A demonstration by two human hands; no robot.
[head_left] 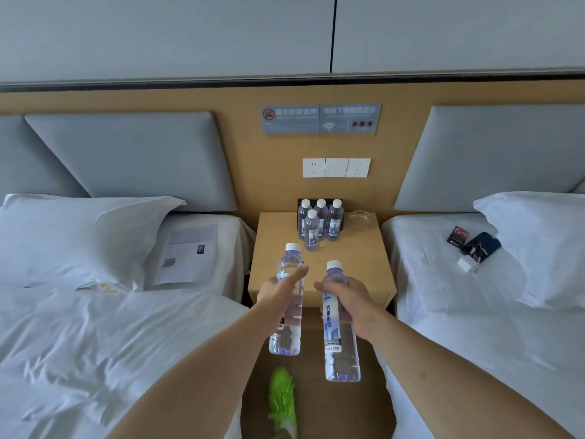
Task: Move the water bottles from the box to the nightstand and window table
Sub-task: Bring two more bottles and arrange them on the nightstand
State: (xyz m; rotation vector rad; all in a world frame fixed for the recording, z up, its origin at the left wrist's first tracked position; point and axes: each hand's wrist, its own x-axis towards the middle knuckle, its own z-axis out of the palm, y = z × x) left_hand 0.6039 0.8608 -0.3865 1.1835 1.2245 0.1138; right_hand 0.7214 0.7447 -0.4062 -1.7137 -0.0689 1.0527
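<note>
In each grip, one bottle. Left hand (278,293) wraps the left bottle (286,312) about mid-body, forefinger laid straight along the shoulder, the rest curled behind. Right hand (351,307) is closed round the right bottle (340,337) at its upper half, label facing out. Both bottles upright, capped, carried above the floor just short of the table's (357,264) near edge, close to each other but apart.

Beyond the grips, four bottles (319,221) stand in a tight cluster at the table's far side; an ashtray (359,217) sits right of them.

Risks, as judged:
- Free table surface lies between the grips and the cluster. Setting down too far forward could knock the front bottle of the four, and it may topple the others.
- Setting down too near could leave a base overhanging the near edge; the bottle would tip to the floor.
- Left grip looks looser, with a straight forefinger; the smooth, tapered bottle could slip downward.
- Placing both together may bump them against each other.

Hard to make out:
- The box and window table are out of view.
- Fingers behind both bottles are hidden.
- Dark object behind the cluster: unidentified.
- Green blur (281,400) below the grips, likely a shoe.
</note>
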